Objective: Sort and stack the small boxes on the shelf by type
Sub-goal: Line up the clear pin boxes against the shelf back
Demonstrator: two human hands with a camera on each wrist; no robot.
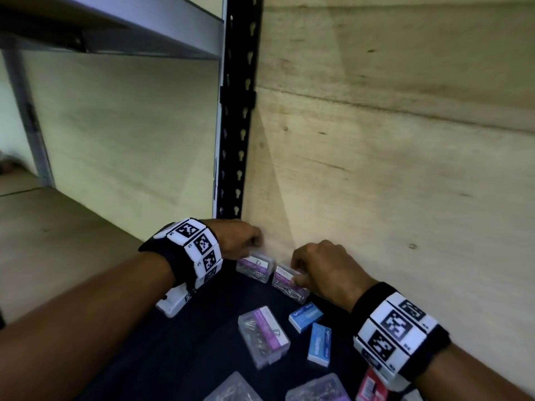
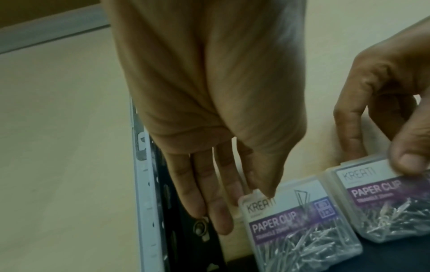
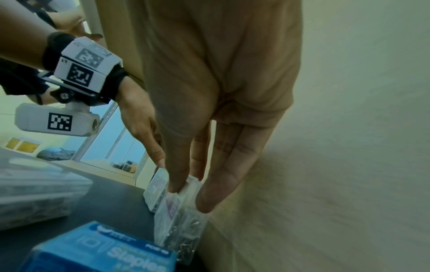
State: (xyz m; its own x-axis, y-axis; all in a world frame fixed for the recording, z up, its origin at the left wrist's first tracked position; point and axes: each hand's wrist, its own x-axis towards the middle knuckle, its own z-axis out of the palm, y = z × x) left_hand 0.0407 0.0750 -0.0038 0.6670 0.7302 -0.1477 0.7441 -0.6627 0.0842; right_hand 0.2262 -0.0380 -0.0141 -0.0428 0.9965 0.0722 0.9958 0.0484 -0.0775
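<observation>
Two clear paper clip boxes with purple labels stand on edge in the back corner of the dark shelf (image 1: 202,342). My left hand (image 1: 249,244) pinches the top of the left paper clip box (image 1: 256,269) (image 2: 298,230), thumb in front and index finger behind, while its other fingers (image 2: 209,211) hang straight beside it. My right hand (image 1: 301,277) pinches the right paper clip box (image 1: 286,285) (image 2: 384,208) (image 3: 179,230), thumb on the label side and fingers (image 3: 209,193) behind, against the wall. The two boxes stand side by side, close together.
Nearer me on the shelf lie another paper clip box (image 1: 263,334), two blue staples boxes (image 1: 305,314) (image 1: 318,344), more clear boxes (image 1: 318,389) and a red box (image 1: 370,386). A plywood wall (image 1: 376,169) bounds the right and a black slotted post (image 1: 236,140) the corner.
</observation>
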